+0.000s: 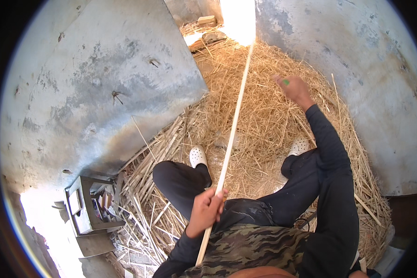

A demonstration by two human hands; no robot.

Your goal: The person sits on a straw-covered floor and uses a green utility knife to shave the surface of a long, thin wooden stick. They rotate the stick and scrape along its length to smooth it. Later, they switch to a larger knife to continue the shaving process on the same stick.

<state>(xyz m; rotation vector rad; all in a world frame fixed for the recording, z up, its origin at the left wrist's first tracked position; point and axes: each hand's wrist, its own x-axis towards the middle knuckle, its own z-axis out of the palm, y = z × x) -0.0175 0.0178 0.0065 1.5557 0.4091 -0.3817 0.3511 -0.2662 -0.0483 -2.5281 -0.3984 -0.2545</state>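
A long, pale strip (236,109), like split bamboo or wood, runs from beside my body toward the bright doorway. My left hand (206,211) is closed around its near part, above my left thigh. To the right of the strip, my right hand (293,89) is stretched forward over the straw-like shavings (264,120), apart from the strip. Its fingers look curled and slightly blurred. A small green patch (286,82) shows at them; whether it is a held thing or a finger wrap is unclear.
Pale clogs (198,156) are on my feet, set apart on the shavings. Split strips (148,199) lie heaped at left, beside a worn box-like stand (90,204) with items inside. Weathered walls (111,78) enclose both sides. A small block (207,20) lies near the doorway.
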